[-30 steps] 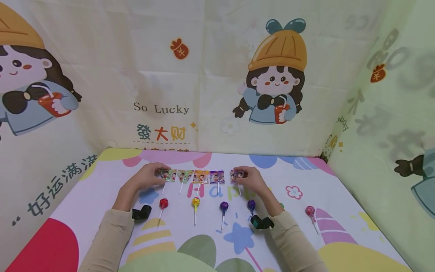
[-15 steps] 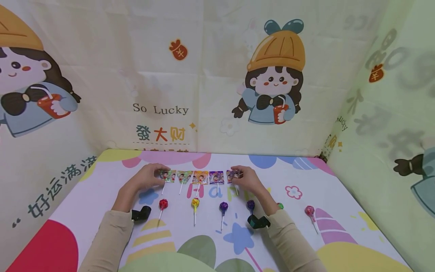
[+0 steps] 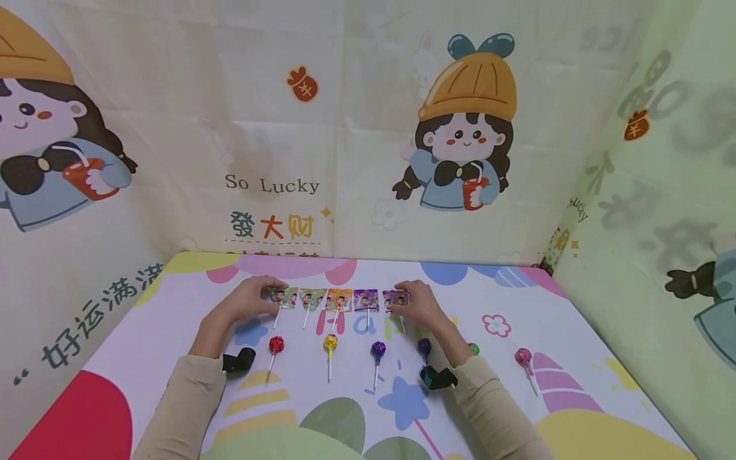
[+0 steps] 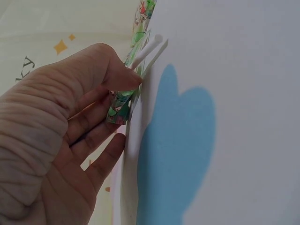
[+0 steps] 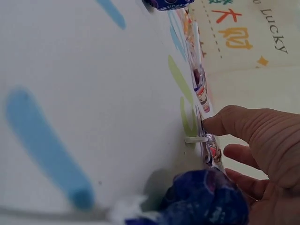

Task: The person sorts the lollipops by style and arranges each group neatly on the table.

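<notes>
Five flat-wrapped lollipops form a row across the back of the table. My left hand [image 3: 250, 300] pinches the leftmost, a green-wrapped lollipop [image 3: 286, 297], its white stick pointing toward me. At the row's right end my right hand [image 3: 423, 305] holds a purple-wrapped lollipop [image 3: 394, 298] by its wrapper, thumb on the near side. Between the hands lie another green lollipop [image 3: 312, 298], an orange one [image 3: 338, 299] and a purple one [image 3: 365, 299]. In the left wrist view, my thumb presses the green wrapper [image 4: 121, 105] while the other fingers stay behind it.
Nearer me lie round lollipops, spaced apart: red [image 3: 276, 345], yellow [image 3: 330, 343], two purple ones [image 3: 377, 349], a green one [image 3: 474, 349] partly hidden by my right arm, and a pink one [image 3: 523, 356]. A printed cloth wall [image 3: 368, 211] stands behind the table.
My right hand has slid the purple-wrapped lollipop left, closer to the others in the row. Its fingers have since shifted slightly on the wrapper. The left hand has stayed in place.
</notes>
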Available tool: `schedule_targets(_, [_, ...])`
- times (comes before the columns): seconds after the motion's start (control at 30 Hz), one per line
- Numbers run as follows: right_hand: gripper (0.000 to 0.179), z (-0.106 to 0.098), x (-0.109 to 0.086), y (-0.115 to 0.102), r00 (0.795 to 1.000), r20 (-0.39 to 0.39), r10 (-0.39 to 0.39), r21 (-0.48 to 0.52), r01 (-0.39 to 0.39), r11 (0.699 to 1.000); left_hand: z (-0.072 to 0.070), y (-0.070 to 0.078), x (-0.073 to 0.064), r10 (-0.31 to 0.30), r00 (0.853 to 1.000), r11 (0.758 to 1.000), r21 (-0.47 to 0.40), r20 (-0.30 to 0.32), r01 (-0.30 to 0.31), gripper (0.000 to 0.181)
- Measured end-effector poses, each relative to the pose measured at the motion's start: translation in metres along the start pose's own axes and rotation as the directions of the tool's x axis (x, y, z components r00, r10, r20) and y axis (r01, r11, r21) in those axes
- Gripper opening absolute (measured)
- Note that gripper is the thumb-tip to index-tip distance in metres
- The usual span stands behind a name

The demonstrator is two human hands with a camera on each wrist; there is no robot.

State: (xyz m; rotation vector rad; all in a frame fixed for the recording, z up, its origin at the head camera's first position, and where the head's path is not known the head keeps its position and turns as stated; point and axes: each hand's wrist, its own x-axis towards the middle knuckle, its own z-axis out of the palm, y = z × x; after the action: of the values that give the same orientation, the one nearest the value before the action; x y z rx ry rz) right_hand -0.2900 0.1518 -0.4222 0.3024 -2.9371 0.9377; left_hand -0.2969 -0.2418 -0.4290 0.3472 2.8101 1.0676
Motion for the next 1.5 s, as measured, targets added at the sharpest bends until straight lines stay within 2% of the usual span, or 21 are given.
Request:
schedule_targets(0.23, [0.048, -0.002, -0.007, 0.005, 0.998, -0.062, 0.002, 0.036, 0.0, 0.999, 0.0, 0.0, 0.001, 0.027, 0.999, 1.0, 0.01, 0.022, -0.027, 0.056])
schedule_targets(0.47, [0.043, -0.009, -0.021, 0.007, 0.992, -0.113, -0.057, 0.114, 0.07, 0.991, -0.005, 0.003, -0.002, 0.025, 0.998, 0.998, 0.051, 0.059, -0.028, 0.062])
schedule_targets(0.9, [0.042, -0.019, -0.042, 0.0, 0.989, -0.119, -0.089, 0.147, 0.106, 0.983, -0.007, 0.007, -0.003, 0.042, 0.995, 0.998, 0.032, 0.092, -0.045, 0.071])
schedule_targets(1.13, [0.042, -0.022, -0.052, -0.002, 0.987, -0.123, -0.101, 0.142, 0.118, 0.983, -0.008, 0.014, -0.008, 0.108, 0.991, 0.993, 0.037, 0.076, -0.111, 0.064])
schedule_targets(1.3, [0.042, -0.023, -0.058, -0.003, 0.987, -0.103, -0.123, 0.163, 0.139, 0.977, -0.003, 0.019, -0.016, 0.149, 0.989, 0.988, 0.029, 0.023, -0.15, 0.054])
schedule_targets(1.5, [0.04, -0.027, -0.064, -0.008, 0.982, -0.088, -0.167, 0.174, 0.18, 0.968, 0.005, 0.027, -0.028, 0.213, 0.977, 0.972, 0.102, -0.021, -0.21, 0.045])
